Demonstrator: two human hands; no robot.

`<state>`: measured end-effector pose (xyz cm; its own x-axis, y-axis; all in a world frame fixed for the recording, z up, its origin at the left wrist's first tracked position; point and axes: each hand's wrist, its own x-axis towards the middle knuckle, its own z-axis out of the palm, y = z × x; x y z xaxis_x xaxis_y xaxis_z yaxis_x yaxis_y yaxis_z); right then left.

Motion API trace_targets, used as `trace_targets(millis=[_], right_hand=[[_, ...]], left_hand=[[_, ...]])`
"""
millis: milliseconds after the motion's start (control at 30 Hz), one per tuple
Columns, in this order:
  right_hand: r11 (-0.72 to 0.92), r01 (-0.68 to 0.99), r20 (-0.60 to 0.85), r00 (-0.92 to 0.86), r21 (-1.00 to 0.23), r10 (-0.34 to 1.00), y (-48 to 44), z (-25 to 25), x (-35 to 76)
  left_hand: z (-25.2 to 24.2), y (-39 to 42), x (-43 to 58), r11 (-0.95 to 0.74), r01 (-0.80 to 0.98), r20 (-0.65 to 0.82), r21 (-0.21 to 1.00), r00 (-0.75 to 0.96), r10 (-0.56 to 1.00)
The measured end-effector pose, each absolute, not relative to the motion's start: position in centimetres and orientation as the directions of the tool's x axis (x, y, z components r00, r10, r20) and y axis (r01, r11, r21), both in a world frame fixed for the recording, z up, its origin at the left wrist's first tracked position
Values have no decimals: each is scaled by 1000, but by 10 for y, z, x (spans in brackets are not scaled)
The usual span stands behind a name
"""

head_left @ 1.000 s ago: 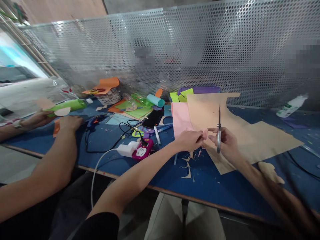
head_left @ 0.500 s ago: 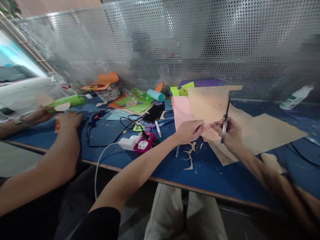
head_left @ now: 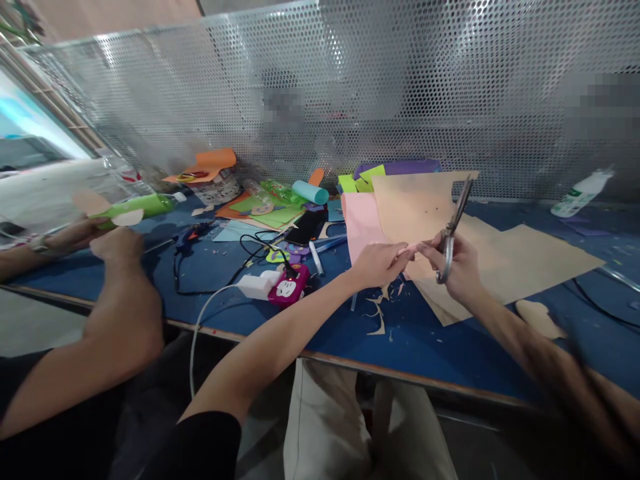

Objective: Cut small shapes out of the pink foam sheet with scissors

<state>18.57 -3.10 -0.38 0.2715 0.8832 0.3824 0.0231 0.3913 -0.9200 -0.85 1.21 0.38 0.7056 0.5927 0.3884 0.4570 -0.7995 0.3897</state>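
Note:
My left hand [head_left: 381, 265] is closed in a pinch on a small piece of pink paper [head_left: 411, 248]. The thumb and fingertips of my right hand [head_left: 461, 264] meet the same piece from the other side. Scissors [head_left: 453, 230] hang on my right hand, their blades pointing up and away. Behind my hands lie a sheet of pink paper [head_left: 361, 217] and large tan sheets [head_left: 410, 200]. Thin tan paper scraps [head_left: 380, 320] are scattered on the blue table just below my left hand.
To the left, a co-worker's hands hold a green bottle [head_left: 145, 205] with paper ovals attached. A magenta power socket [head_left: 289, 285], a glue gun [head_left: 193, 237] and cables lie between us. A white glue bottle [head_left: 583, 193] stands far right, before the perforated metal screen [head_left: 310, 67].
My hands have drawn closer together on the pink paper. The scissors have tilted to the right. The co-worker's near hand has moved left, toward the green bottle.

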Motion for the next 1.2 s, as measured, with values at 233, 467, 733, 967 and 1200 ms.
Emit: trace_targets(millis=[233,467,733,967,1200], right_hand=[[403,16,395,237,-915,888,-29,-7,188],[402,41,401,210,-915,892,-29,-10,191],[366,51,368,191,-929,910,-30,-11,186],[362,89,372,156,-928,915,-29,-15,188],[398,84,406,140,-914,903,-31,-11,186]], left_hand=[[2,13,-8,-784,444,413,435,675,611],[-1,15,-6,-768,506,452,392,621,640],[1,16,-9,-753,443,407,486,648,644],[3,16,-8,-760,450,361,469,688,630],[4,17,-8,-769,489,359,411,688,630]])
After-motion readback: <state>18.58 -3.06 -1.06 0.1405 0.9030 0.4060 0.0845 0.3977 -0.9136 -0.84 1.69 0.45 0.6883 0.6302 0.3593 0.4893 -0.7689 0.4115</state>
